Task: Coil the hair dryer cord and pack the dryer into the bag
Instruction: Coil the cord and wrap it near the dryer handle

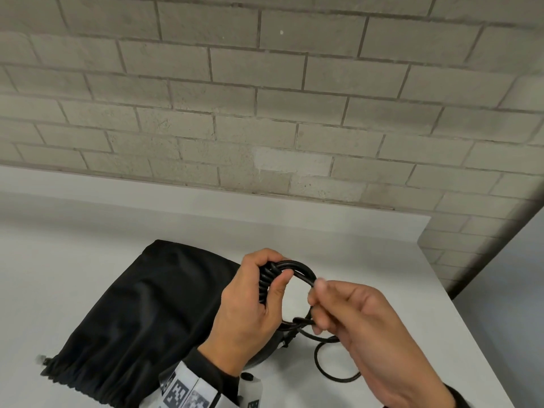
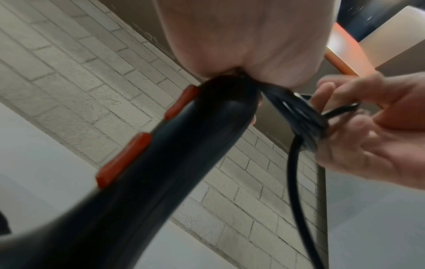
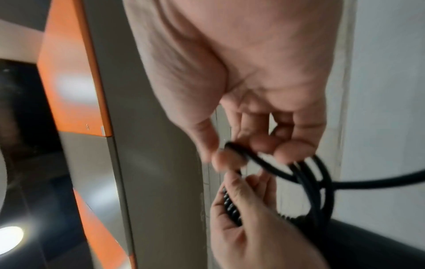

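My left hand (image 1: 259, 287) grips a bundle of black cord loops (image 1: 297, 267) together with the end of the black hair dryer's handle (image 2: 179, 154), which has red buttons (image 2: 124, 160). My right hand (image 1: 347, 310) pinches the cord (image 3: 257, 162) at the right side of the loop between thumb and fingers. A loose length of cord (image 1: 332, 369) curls on the table below my right hand. The dryer's body (image 1: 265, 351) is mostly hidden under my left hand. The black drawstring bag (image 1: 147, 313) lies flat on the table to the left.
The white table (image 1: 368, 245) ends at a grey brick wall (image 1: 265, 113) behind; its right edge runs down toward the near right. An orange and grey panel (image 3: 76, 81) shows in the right wrist view.
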A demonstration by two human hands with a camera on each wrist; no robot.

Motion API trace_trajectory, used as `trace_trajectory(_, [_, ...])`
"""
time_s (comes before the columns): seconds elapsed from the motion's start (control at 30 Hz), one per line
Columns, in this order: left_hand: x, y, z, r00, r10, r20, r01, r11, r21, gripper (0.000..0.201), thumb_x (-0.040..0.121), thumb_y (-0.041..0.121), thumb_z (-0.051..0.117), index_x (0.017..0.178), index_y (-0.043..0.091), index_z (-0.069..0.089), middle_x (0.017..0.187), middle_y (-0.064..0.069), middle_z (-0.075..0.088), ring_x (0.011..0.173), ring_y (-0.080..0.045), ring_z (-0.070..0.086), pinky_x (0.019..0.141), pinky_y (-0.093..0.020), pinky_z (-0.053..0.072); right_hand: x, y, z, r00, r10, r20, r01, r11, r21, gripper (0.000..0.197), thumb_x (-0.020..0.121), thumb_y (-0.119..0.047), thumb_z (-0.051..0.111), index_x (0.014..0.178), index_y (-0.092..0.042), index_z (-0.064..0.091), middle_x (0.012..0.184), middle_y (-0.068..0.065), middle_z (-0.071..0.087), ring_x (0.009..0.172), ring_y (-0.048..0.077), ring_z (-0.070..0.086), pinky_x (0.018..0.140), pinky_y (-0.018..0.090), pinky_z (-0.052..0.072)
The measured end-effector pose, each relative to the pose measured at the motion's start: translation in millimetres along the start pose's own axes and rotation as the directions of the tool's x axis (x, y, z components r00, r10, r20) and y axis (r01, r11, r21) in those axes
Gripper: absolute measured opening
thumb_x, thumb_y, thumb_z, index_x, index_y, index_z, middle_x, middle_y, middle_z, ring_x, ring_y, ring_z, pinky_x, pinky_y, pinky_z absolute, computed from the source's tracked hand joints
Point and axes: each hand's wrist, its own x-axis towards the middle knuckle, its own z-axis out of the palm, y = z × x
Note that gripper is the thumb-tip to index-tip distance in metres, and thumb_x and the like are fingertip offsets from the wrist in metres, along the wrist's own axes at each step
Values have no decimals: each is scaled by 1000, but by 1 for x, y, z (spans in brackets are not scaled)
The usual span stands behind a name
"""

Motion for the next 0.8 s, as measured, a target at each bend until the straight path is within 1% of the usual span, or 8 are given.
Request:
trace_trajectory(0.13, [4, -2, -2, 999, -28, -19, 29, 999, 21, 22, 91, 38, 54, 112, 35, 47, 106, 21, 60, 85, 5, 64, 72, -4, 47, -5, 17, 4, 991, -122, 55, 131, 964, -230, 12, 87, -14, 68, 83, -25, 65, 96, -1, 71, 76, 10, 62, 71, 18, 49])
trace_trajectory(0.27, [3, -2, -2, 999, -38, -1, 38, 999, 8, 24, 91, 38, 54, 112, 41, 44, 101, 32, 61, 87, 7, 64, 73, -3, 46, -8, 29, 12, 976, -212, -54, 186, 934, -305, 21, 92, -11, 61, 86, -31, 63, 95, -8, 73, 86, 8, 67, 77, 19, 53])
trace_trajectory(0.4, [2, -5, -2, 999, -42, -6, 42, 999, -31, 20, 92, 35, 55, 111, 32, 48, 99, 15, 69, 92, 2, 67, 77, -6, 48, -8, 23, 7, 989, -128, -70, 123, 990, -70, 4, 89, -13, 66, 89, -10, 64, 80, 10, 76, 65, 23, 63, 64, 23, 54])
trace_trajectory(0.47, [2, -5, -2, 999, -36, -5, 36, 998, -42, 20, 92, 34, 55, 111, 34, 48, 100, 13, 70, 93, 2, 68, 78, -6, 48, -8, 19, 0, 999, -34, -7, 35, 992, 119, 15, 81, -19, 67, 83, -4, 67, 67, 16, 71, 56, 22, 57, 56, 24, 50])
trace_trajectory(0.57, [1, -3, -1, 999, -31, 17, 32, 998, -50, 22, 92, 33, 55, 111, 37, 46, 101, 15, 69, 95, 5, 66, 79, -4, 46, -9, 20, -10, 993, 92, 75, -113, 924, 366, 27, 77, -28, 75, 76, -2, 70, 40, 6, 41, 47, 21, 46, 45, 27, 40])
trace_trajectory(0.63, [2, -3, -1, 999, -33, 14, 34, 998, -51, 21, 92, 34, 55, 110, 38, 45, 97, 17, 69, 91, 5, 66, 77, -4, 46, -10, 29, -12, 989, 40, 139, -95, 904, 416, 42, 66, -43, 83, 73, -4, 69, 40, 1, 40, 53, 22, 49, 49, 26, 41])
trace_trajectory(0.73, [6, -7, -5, 997, -55, -45, 54, 998, -31, 18, 91, 38, 54, 107, 39, 45, 99, 17, 63, 79, 1, 65, 68, -4, 46, -13, 50, -12, 973, -160, 164, 119, 964, 237, 36, 62, -43, 88, 75, -17, 67, 83, 11, 71, 86, 22, 64, 73, 26, 50])
trace_trajectory(0.8, [7, -8, -8, 998, -52, -43, 51, 999, -18, 17, 91, 38, 53, 107, 39, 45, 100, 19, 62, 78, 1, 64, 68, -4, 45, -14, 67, -13, 966, -238, 105, 222, 964, 146, 28, 67, -34, 86, 79, -22, 63, 120, 14, 66, 115, 24, 61, 88, 28, 50])
